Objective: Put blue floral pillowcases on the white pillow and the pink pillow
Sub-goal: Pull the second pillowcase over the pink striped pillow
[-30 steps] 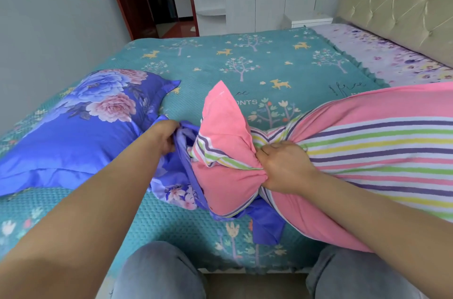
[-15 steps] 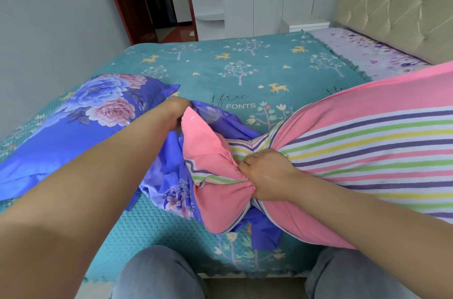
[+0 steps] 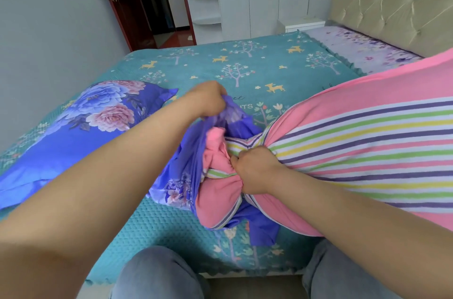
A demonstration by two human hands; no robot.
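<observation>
Right hand [image 3: 255, 171] — dressed pillow [image 3: 73, 132] perhaps clear

The only writing stands on the teal bedspread [image 3: 245, 58], printed in white near its middle, just beyond the blue pillowcase [image 3: 220, 132]. The capital letters "TS" read clearly, the tail of a word whose start the pillowcase hides. Above them lies a scrap of thin dark script, too cut off to read.
</observation>
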